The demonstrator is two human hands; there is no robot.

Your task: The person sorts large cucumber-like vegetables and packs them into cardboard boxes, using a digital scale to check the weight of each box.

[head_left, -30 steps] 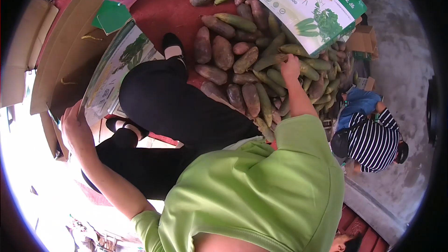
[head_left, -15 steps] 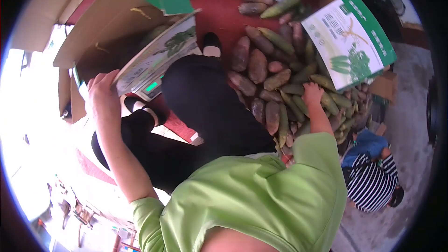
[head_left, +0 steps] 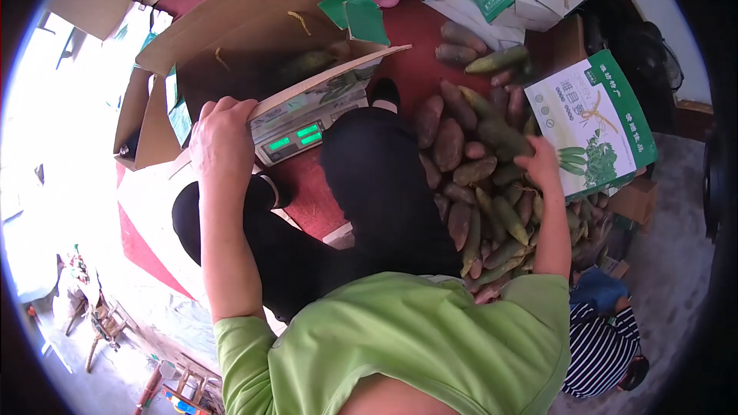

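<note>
Left hand [head_left: 221,142]: arm stretched straight out from the green sleeve, elbow nearly locked, fingers curled together over the near edge of the printed box flap [head_left: 323,91] and clamped on it. That flap belongs to the open cardboard box [head_left: 231,54], which sits on the scale [head_left: 296,138]; green digits of the scale's display show just below the flap, right beside the hand.

Right hand [head_left: 540,163]: arm also extended, forearm running along the far side of the radish pile [head_left: 480,184], wrist bent down into it. Hand rests on the pile's top layer, touching the roots near the green-and-white carton [head_left: 596,127]. Fingers are tucked among the roots; can't tell whether they're closed on one or just lying flat.

Pile lies on the red mat [head_left: 407,27], on the other side of the person's black-trousered legs [head_left: 369,184] from the scale. Another person in a striped shirt [head_left: 603,350] crouches beyond the pile.
</note>
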